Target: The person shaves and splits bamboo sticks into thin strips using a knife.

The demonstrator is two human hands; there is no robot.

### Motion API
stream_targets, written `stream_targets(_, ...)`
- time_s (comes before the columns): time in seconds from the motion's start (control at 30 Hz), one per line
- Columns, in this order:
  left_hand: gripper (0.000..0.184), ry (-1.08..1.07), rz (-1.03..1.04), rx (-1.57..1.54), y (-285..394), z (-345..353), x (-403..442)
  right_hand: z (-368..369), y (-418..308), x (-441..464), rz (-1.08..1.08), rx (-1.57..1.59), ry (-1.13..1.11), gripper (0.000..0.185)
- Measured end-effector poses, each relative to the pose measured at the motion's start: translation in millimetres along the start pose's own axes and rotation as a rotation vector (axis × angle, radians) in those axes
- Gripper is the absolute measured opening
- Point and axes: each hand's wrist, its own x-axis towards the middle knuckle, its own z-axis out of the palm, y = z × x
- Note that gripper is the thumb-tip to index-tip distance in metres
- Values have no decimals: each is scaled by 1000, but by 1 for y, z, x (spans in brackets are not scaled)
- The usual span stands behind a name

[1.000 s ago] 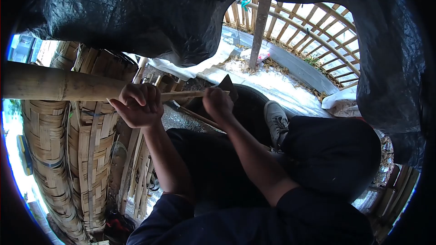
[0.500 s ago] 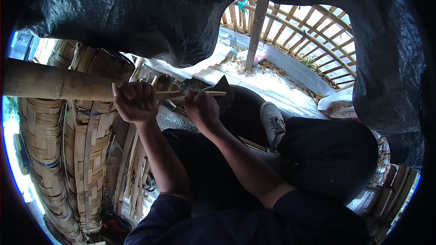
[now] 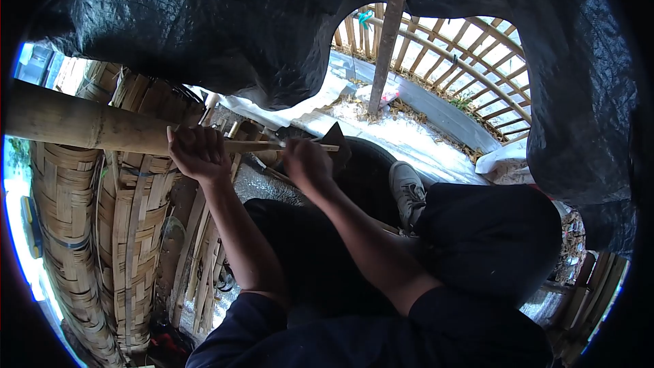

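My left hand [image 3: 199,155] is closed in a fist around a pale bamboo stick [image 3: 252,146]. A thick bamboo pole [image 3: 82,120] runs from the left edge up to this fist; whether pole and stick are one piece is hidden behind the fingers. Farther along the stick, my right hand [image 3: 308,165] is closed on it, a little blurred. The stick's tip shows just past the right knuckles. Behind that tip is a dark, pointed flat piece [image 3: 337,138]; what it is I cannot make out.
Woven bamboo panels [image 3: 68,232] stand on the left. A black plastic sheet [image 3: 184,27] hangs overhead. A dark upright post [image 3: 388,41] and a slatted bamboo fence [image 3: 456,54] are beyond. My shoe [image 3: 409,194] is beside a round black rim [image 3: 371,157].
My right hand has slid slightly to the right along the stick. The left hand keeps its grip. The thick pole's left end now sits slightly higher in view.
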Motion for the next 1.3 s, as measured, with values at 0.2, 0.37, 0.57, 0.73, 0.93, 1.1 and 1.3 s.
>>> stream_targets(0.2, 45, -23, -47, 2, 2, 16, -10, 26, 28, 6, 69, 11, 35, 49)
stream_targets(0.37, 47, -59, -54, 18, -2, 22, -8, 39, 145, 56, 131, -131, 41, 44)
stream_targets(0.57, 46, -80, -39, 12, -4, 20, -4, 15, 65, 35, -9, -171, 24, 41)
stream_targets(0.73, 45, -5, -24, -7, -2, 7, -4, 24, 1, 1, 41, 154, 54, 50)
stream_targets(0.93, 45, 147, -5, 54, -1, -8, 7, 54, 42, 31, 61, 77, 153, 54)
stream_targets(1.1, 45, 204, 20, 53, 0, -13, 6, 47, 28, 25, -6, 13, 99, 54)
stream_targets(1.3, 44, 75, 2, 25, 2, 5, -3, 20, -35, -33, -270, 90, -19, 49)
